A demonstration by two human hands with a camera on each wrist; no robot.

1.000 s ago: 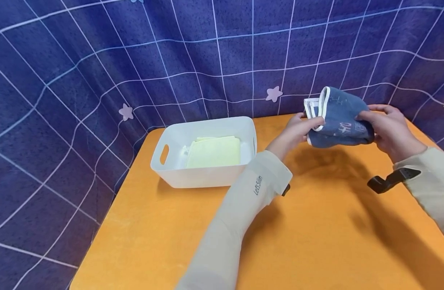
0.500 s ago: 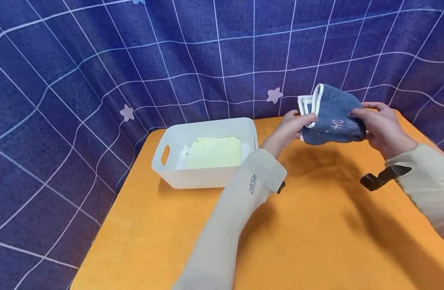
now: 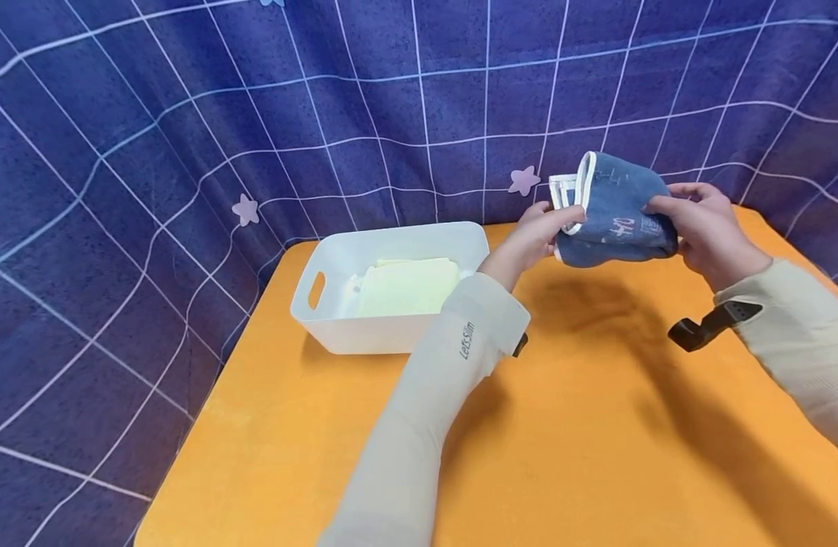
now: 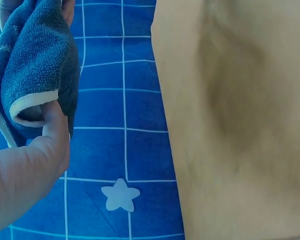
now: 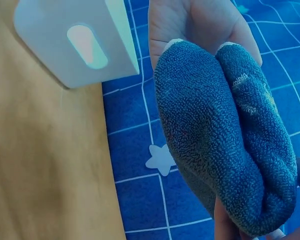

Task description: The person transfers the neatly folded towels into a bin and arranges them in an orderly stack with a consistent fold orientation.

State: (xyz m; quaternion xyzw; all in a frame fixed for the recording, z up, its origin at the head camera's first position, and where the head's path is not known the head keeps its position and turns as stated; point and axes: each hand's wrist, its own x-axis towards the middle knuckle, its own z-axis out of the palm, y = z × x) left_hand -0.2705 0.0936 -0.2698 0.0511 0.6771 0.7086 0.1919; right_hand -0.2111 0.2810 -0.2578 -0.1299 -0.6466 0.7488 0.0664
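A folded dark blue terry towel [image 3: 617, 213] with white edging and small pink and white marks is held up above the table at the right of the head view. My left hand [image 3: 531, 239] pinches its white-edged left end, thumb in front. At the other end my right hand [image 3: 709, 228] grips it, thumb on the front face and fingers behind. The left wrist view has the left thumb [image 4: 54, 122] at the white hem of the rolled fold. Thick looped layers of the towel [image 5: 205, 115] fill the right wrist view, where fingers are partly hidden beneath.
A white plastic bin [image 3: 364, 334] with handle cutouts stands left of the hands on the orange table [image 3: 268, 456]. Inside it lies a folded pale yellow cloth [image 3: 412, 287]. A dark blue curtain [image 3: 364, 114] with a white grid and stars hangs along the table's back and left.
Both hands have carried the towel slightly left and upward, toward the bin. Their hold on it looks the same, and the bin has stayed in place.
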